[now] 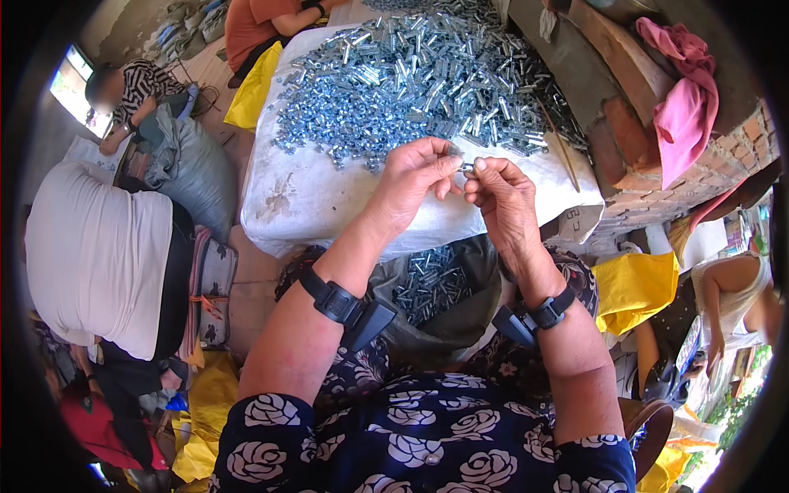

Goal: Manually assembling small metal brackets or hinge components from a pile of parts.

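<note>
My left hand (411, 182) and my right hand (505, 201) meet over the near edge of a table covered in white sheeting (329, 209). Between the pinched fingertips of both is a small shiny metal part (468, 168), mostly hidden by thumbs and fingers. Just beyond lies a wide heap of loose metal pieces: short, small bits (345, 127) on the left and longer, tube-like pieces (448, 78) toward the middle and right. Below my hands, between my knees, an open dark sack (419, 329) holds many similar tube-like pieces (431, 279).
A thin stick (559, 144) lies along the table's right side. A brick ledge (649, 197) with a pink cloth (686, 90) borders it. Other people sit at left, far left and right. A stuffed grey sack (193, 168) stands left; a yellow sack (637, 287) lies right.
</note>
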`<act>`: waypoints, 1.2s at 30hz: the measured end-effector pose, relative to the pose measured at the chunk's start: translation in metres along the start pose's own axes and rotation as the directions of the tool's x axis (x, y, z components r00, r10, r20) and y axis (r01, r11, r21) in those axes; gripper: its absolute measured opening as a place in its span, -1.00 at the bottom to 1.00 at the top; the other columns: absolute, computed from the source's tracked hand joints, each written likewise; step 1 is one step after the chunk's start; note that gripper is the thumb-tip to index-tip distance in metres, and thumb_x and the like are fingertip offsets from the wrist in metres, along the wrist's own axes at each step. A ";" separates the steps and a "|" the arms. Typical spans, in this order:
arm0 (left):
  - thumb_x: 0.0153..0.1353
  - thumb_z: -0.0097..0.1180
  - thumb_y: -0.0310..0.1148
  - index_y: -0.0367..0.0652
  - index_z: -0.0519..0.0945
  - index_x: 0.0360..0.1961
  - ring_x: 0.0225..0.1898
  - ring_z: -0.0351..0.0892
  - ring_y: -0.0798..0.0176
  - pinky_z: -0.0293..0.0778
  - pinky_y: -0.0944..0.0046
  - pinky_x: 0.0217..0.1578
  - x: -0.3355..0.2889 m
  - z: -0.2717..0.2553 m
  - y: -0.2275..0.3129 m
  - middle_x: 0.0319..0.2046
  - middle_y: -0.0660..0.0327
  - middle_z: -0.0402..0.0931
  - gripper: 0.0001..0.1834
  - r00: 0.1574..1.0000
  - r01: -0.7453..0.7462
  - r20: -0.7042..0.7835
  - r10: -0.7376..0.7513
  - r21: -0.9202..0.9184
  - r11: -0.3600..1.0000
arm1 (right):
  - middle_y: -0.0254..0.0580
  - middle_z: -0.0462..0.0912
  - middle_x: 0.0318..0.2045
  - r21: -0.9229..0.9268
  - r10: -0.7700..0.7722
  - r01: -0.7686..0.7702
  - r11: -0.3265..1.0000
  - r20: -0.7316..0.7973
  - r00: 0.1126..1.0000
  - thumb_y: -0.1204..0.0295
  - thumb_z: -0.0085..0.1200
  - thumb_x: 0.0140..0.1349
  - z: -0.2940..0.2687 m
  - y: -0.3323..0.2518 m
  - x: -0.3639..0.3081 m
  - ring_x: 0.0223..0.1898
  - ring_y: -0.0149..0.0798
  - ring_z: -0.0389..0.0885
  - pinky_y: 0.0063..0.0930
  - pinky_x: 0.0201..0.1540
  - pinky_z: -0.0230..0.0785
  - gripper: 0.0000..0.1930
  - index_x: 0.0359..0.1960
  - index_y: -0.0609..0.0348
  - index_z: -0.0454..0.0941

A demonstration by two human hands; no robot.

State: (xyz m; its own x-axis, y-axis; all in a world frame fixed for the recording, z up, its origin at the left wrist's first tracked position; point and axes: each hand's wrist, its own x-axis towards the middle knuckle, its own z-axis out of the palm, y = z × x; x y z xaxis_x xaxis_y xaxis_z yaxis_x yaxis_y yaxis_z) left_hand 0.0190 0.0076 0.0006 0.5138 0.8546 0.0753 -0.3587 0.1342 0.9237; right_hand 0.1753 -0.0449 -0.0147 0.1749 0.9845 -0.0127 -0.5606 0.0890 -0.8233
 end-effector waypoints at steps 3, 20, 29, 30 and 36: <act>0.23 0.09 -0.44 -0.30 0.52 -0.21 -0.63 0.33 0.50 0.44 0.46 -0.50 -0.002 0.001 0.004 -0.52 0.28 0.47 -0.84 0.999 0.033 0.040 -0.033 0.007 0.999 | -0.20 0.64 -0.47 0.072 0.057 -0.059 0.996 0.037 0.998 0.49 0.16 0.18 -0.002 0.001 -0.001 -0.49 -0.39 0.63 -0.63 -0.44 0.48 -0.89 -0.31 0.24 0.53; 0.20 0.14 -0.43 -0.29 0.53 -0.25 -0.71 0.46 0.42 0.28 0.53 -0.72 -0.018 0.002 0.014 -0.59 0.20 0.51 -0.85 0.981 0.017 0.192 -0.033 0.082 0.996 | -0.24 0.60 -0.46 0.226 0.204 -0.279 0.933 0.307 0.930 0.49 0.07 0.24 -0.016 0.007 -0.005 -0.47 -0.41 0.56 -0.59 -0.42 0.45 -0.92 -0.28 0.22 0.53; 0.18 0.15 -0.46 -0.28 0.54 -0.26 -0.74 0.42 0.44 0.39 0.48 -0.66 -0.022 0.000 0.017 -0.61 0.27 0.49 -0.86 0.980 0.020 0.199 -0.032 0.064 0.998 | -0.22 0.57 -0.47 0.257 0.239 -0.332 0.907 0.333 0.912 0.46 0.08 0.23 -0.013 0.010 -0.006 -0.49 -0.40 0.53 -0.59 -0.41 0.43 -0.89 -0.28 0.25 0.50; 0.18 0.15 -0.47 -0.28 0.54 -0.25 -0.73 0.44 0.43 0.41 0.47 -0.64 -0.024 0.000 0.017 -0.60 0.26 0.49 -0.86 0.976 0.012 0.217 -0.023 0.051 0.999 | -0.22 0.57 -0.49 0.254 0.242 -0.332 0.909 0.328 0.913 0.46 0.08 0.23 -0.012 0.010 -0.007 -0.50 -0.39 0.52 -0.59 -0.42 0.42 -0.89 -0.28 0.25 0.50; 0.20 0.10 -0.50 -0.29 0.54 -0.21 -0.66 0.51 0.38 0.46 0.42 -0.55 -0.033 0.001 0.023 -0.55 0.23 0.51 -0.86 0.971 0.018 0.234 -0.041 0.102 0.995 | -0.21 0.56 -0.54 0.180 0.209 -0.290 0.940 0.368 0.906 0.47 0.11 0.21 -0.012 0.006 -0.007 -0.54 -0.36 0.51 -0.58 -0.46 0.41 -0.90 -0.31 0.24 0.52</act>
State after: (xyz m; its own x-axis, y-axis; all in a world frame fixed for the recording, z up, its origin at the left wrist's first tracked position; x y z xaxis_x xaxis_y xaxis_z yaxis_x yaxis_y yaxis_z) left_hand -0.0059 -0.0179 0.0197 0.6961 0.7074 0.1227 -0.2680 0.0975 0.9585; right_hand 0.1805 -0.0536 -0.0262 -0.2560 0.9663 0.0254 -0.7236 -0.1741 -0.6679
